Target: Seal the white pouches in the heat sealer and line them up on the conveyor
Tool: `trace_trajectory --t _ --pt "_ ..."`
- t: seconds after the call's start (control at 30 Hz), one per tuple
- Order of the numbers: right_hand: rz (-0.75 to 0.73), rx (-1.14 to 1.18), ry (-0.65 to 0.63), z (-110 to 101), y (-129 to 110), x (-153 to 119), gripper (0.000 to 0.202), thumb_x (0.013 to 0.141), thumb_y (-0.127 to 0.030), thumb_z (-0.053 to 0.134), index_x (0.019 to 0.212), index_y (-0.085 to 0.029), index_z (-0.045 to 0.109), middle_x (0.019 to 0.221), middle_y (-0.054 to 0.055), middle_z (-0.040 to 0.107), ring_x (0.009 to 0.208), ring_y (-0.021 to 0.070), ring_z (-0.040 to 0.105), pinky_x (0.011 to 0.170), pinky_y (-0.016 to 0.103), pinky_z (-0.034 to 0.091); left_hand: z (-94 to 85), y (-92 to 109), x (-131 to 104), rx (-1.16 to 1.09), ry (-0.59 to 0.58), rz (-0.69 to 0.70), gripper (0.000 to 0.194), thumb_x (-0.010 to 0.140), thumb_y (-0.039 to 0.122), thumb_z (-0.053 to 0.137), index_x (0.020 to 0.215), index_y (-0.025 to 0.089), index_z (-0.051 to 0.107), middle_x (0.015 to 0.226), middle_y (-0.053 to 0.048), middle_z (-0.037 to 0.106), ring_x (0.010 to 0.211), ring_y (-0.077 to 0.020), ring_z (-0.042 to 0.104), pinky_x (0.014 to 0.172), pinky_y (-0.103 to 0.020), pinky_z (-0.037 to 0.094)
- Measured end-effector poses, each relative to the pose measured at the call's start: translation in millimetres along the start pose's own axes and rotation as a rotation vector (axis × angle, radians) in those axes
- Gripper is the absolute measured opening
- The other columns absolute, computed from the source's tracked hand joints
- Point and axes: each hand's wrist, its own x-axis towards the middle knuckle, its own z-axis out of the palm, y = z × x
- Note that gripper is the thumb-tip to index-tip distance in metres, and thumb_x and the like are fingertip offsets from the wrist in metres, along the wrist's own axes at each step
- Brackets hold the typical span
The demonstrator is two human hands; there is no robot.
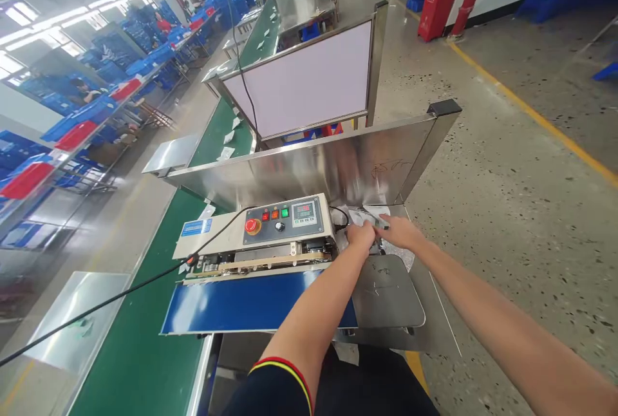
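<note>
Both hands are close together at the right end of a sealing machine, beside the steel partition. My left hand is closed, its fingers curled down by small white packets; what it grips is hidden. My right hand reaches in from the right, its fingertips at a thin greyish item whose kind I cannot make out. The machine's panel has a red knob, lit buttons and a display. A blue belt runs along its front, with a grey metal plate at its right end.
A green conveyor runs along the left, under a black cable. The steel partition stands behind the machine, with a white framed board beyond. Blue bins and people are at the far left.
</note>
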Motion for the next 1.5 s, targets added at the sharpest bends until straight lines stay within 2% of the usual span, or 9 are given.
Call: trace_trajectory --t 0.1,0.2,0.4,0.53,0.63,0.87,1.0,1.23,1.5 --pt "0.013 0.022 0.028 -27 4 7 0.056 0.111 -0.048 0.053 0.152 -0.014 0.073 0.147 0.018 0.076 0.13 0.034 0.074 0.106 0.038 0.055 -5.4 11 -28 -0.031 0.033 0.044 0.057 0.106 0.042 0.063 0.153 0.008 0.065 0.165 -0.029 0.06 0.155 -0.0389 0.057 0.128 -0.049 0.044" --pt "0.001 0.025 0.094 -59 1 -7 0.051 0.103 -0.035 0.06 0.148 -0.017 0.076 0.15 0.016 0.075 0.134 0.0358 0.072 0.106 0.039 0.055 -32.9 15 -70 -0.052 -0.133 0.365 0.048 0.107 0.034 0.063 0.151 0.015 0.069 0.155 -0.021 0.071 0.141 -0.0324 0.068 0.125 -0.046 0.05" --pt "-0.283 0.232 -0.08 -100 -43 -118 0.037 0.086 -0.035 0.071 0.119 -0.03 0.086 0.109 0.003 0.085 0.089 0.0264 0.077 0.078 0.033 0.054 -123.0 -16 -140 0.169 -0.166 0.956 0.058 0.101 0.038 0.07 0.156 0.017 0.067 0.162 -0.019 0.066 0.155 -0.0375 0.056 0.133 -0.056 0.043" --pt "-0.251 0.594 -0.193 -76 -78 -178 0.061 0.085 -0.051 0.077 0.141 -0.028 0.074 0.08 0.0 0.073 0.065 0.022 0.064 0.061 0.032 0.048 -150.3 -64 -159 0.154 -0.324 0.742 0.04 0.109 0.047 0.061 0.126 0.019 0.083 0.114 -0.014 0.085 0.107 -0.0306 0.077 0.103 -0.042 0.06" --pt "-0.149 0.921 -0.096 -30 -92 -199 0.087 0.09 -0.069 0.073 0.162 -0.023 0.056 0.091 0.004 0.077 0.077 0.0265 0.072 0.069 0.036 0.058 -149.6 -99 -166 -0.028 -0.291 0.513 0.048 0.108 0.056 0.058 0.105 0.017 0.085 0.094 -0.011 0.082 0.085 -0.0251 0.072 0.08 -0.034 0.057" --pt "0.0 0.843 0.203 59 -106 -214 0.067 0.089 -0.089 0.067 0.095 -0.024 0.081 0.09 0.01 0.081 0.086 0.0319 0.076 0.083 0.04 0.063 -145.2 -122 -161 -0.202 -0.128 0.35 0.053 0.103 0.065 0.061 0.103 0.017 0.084 0.095 -0.01 0.081 0.084 -0.0234 0.067 0.079 -0.032 0.054" --pt "0.088 0.883 0.304 70 -98 -201 0.062 0.086 -0.083 0.07 0.097 -0.023 0.081 0.091 0.009 0.082 0.09 0.0329 0.078 0.084 0.04 0.064 -142.0 -112 -143 -0.083 -0.172 0.407 0.04 0.103 0.051 0.064 0.099 0.018 0.087 0.09 -0.008 0.081 0.082 -0.0231 0.066 0.079 -0.032 0.052" --pt "0.397 1.24 0.156 63 -90 -156 0.05 0.061 -0.065 0.093 0.081 -0.023 0.074 0.075 0.008 0.075 0.072 0.03 0.074 0.067 0.042 0.065 -126.9 -106 -99 -0.254 -0.033 0.087 0.039 0.09 0.051 0.075 0.066 0.02 0.074 0.062 0.001 0.06 0.066 -0.0182 0.051 0.069 -0.03 0.044" --pt "0.283 1.154 -0.06 71 -135 -121 0.042 0.073 -0.057 0.091 0.077 -0.02 0.071 0.076 0.008 0.074 0.073 0.0232 0.073 0.067 0.034 0.063 -166.9 -126 -94 -0.399 0.061 0.04 0.041 0.089 0.056 0.079 0.078 0.017 0.082 0.078 -0.008 0.077 0.084 -0.0264 0.071 0.082 -0.036 0.058"
